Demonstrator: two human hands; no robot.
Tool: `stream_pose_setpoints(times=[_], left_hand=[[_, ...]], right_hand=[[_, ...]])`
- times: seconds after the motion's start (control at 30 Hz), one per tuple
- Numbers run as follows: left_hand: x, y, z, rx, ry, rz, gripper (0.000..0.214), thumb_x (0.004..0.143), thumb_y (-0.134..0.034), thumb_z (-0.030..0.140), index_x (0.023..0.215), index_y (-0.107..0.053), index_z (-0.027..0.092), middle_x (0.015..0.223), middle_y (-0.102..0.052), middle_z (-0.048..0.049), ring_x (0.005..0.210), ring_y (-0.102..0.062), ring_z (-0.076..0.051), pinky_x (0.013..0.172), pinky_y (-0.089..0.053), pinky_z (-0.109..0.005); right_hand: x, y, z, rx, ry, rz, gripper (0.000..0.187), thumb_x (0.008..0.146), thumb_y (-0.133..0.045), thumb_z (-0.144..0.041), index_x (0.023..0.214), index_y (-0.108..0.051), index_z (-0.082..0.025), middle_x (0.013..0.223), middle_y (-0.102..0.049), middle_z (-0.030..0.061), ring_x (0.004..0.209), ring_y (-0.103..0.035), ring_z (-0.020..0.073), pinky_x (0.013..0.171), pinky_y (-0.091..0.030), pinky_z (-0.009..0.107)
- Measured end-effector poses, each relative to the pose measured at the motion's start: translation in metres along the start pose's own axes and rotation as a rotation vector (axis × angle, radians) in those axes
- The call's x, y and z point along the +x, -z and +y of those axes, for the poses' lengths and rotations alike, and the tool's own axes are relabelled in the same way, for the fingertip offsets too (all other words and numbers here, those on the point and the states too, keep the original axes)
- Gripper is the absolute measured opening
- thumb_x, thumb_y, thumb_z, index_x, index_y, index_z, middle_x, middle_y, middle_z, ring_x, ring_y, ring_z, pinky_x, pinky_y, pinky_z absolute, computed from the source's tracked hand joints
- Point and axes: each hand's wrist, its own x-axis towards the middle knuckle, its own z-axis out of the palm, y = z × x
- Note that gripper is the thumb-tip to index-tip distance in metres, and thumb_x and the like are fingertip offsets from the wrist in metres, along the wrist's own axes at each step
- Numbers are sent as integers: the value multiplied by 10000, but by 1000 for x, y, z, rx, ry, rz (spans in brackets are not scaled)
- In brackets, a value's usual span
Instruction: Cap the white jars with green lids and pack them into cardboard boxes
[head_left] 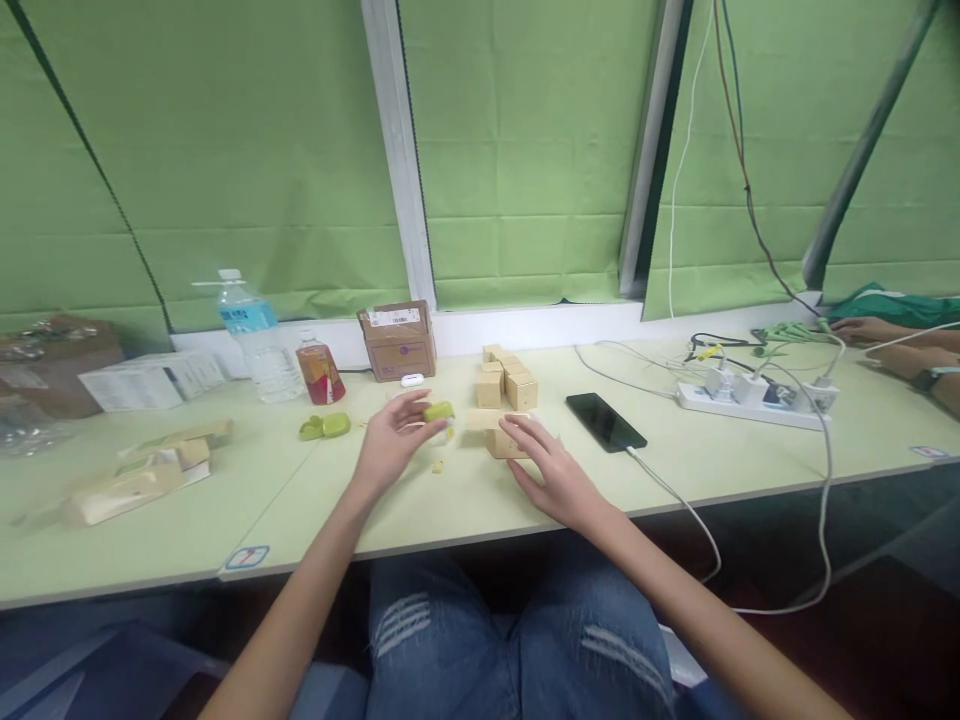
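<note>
In my left hand [394,440] is a small yellow-green object [439,411] with a pale lower part, pinched between thumb and fingers above the table. Its exact kind is too small to make out. My right hand [551,470] is open, fingers stretched over a small tan cardboard box [504,445] whose flap points left. Whether the fingertips press on the box I cannot tell. A tiny yellowish piece [437,467] lies between my hands. Behind them stand several small tan boxes [512,385] in a group. Another yellow-green item [325,426] lies left of my left hand.
A white earbud case [412,381] sits before a brown carton [397,342]. Leftward are a drink bottle [320,370], a water bottle [259,340] and flattened packaging [150,475]. Rightward are a cabled phone [605,422], a power strip [750,407] and another person's arms [900,355].
</note>
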Motion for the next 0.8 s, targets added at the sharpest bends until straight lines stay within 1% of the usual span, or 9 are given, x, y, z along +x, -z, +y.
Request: stream_pose_setpoints(times=[0.03, 0.1, 0.13, 0.2, 0.27, 0.37, 0.53, 0.63, 0.8], left_hand=[[5, 9, -3, 9, -6, 60, 685, 567, -934, 407, 1156, -693, 152, 1100, -760, -128, 1083, -713, -276, 998, -568, -428], [16, 23, -10, 23, -11, 139, 659, 532, -944, 413, 1077, -698, 137, 1096, -761, -141, 1071, -718, -289, 1015, -562, -460], [21, 28, -14, 27, -20, 157, 643, 525, -945, 418, 1046, -698, 134, 1095, -762, -146, 1054, -722, -293, 1010, -565, -473], [30, 31, -18, 33, -45, 154, 610, 518, -942, 424, 999, -699, 136, 1079, -764, -146, 1011, -730, -293, 988, -575, -483], [38, 27, -21, 51, -70, 113, 574, 509, -938, 417, 952, -696, 143, 1052, -762, -135, 981, -728, -280, 961, -582, -464], [44, 15, -24, 119, -100, 75, 521, 527, -919, 415, 899, -665, 152, 1018, -747, -112, 954, -712, -249, 909, -583, -416], [42, 0, -35, 271, -134, 131, 469, 606, -871, 432, 897, -604, 180, 1017, -714, -86, 914, -693, -237, 785, -570, -365], [40, -3, -44, 309, -125, 134, 471, 600, -874, 438, 883, -597, 184, 1015, -707, -84, 918, -695, -242, 800, -566, -379], [36, -7, -52, 224, -71, 75, 467, 613, -872, 432, 891, -585, 190, 1058, -714, -100, 941, -711, -263, 844, -565, -428]], right_hand=[[0, 0, -1, 3, -11, -16, 639, 1001, -471, -160, 1597, -290, -300, 1518, -489, 150, 1430, -479, 292, 1104, -522, 502], [-1, 0, -2, 1, -14, -46, 577, 1004, -461, -163, 1559, -365, -285, 1486, -513, 159, 1395, -517, 296, 1086, -536, 502], [0, 0, -3, 0, -13, -60, 549, 1005, -456, -161, 1538, -397, -278, 1472, -522, 161, 1377, -534, 295, 1077, -543, 499], [0, 1, -4, 1, -17, -84, 505, 1004, -451, -158, 1497, -448, -269, 1448, -535, 163, 1347, -560, 290, 1055, -559, 486], [1, 1, -4, 5, -37, -103, 475, 1000, -454, -159, 1463, -482, -265, 1430, -541, 161, 1326, -574, 285, 1037, -570, 474], [2, 2, -5, 14, -68, -124, 451, 993, -465, -158, 1431, -505, -259, 1408, -547, 158, 1305, -585, 282, 1027, -573, 467], [3, 1, -3, 35, -92, -169, 407, 990, -472, -155, 1382, -538, -243, 1388, -552, 155, 1271, -600, 272, 1018, -572, 450], [2, 0, -2, 47, -93, -172, 393, 989, -476, -157, 1366, -547, -244, 1381, -554, 151, 1264, -602, 268, 1021, -567, 447], [1, -1, 0, 55, -96, -169, 385, 991, -474, -159, 1360, -549, -237, 1370, -560, 154, 1265, -598, 270, 1026, -560, 449]])
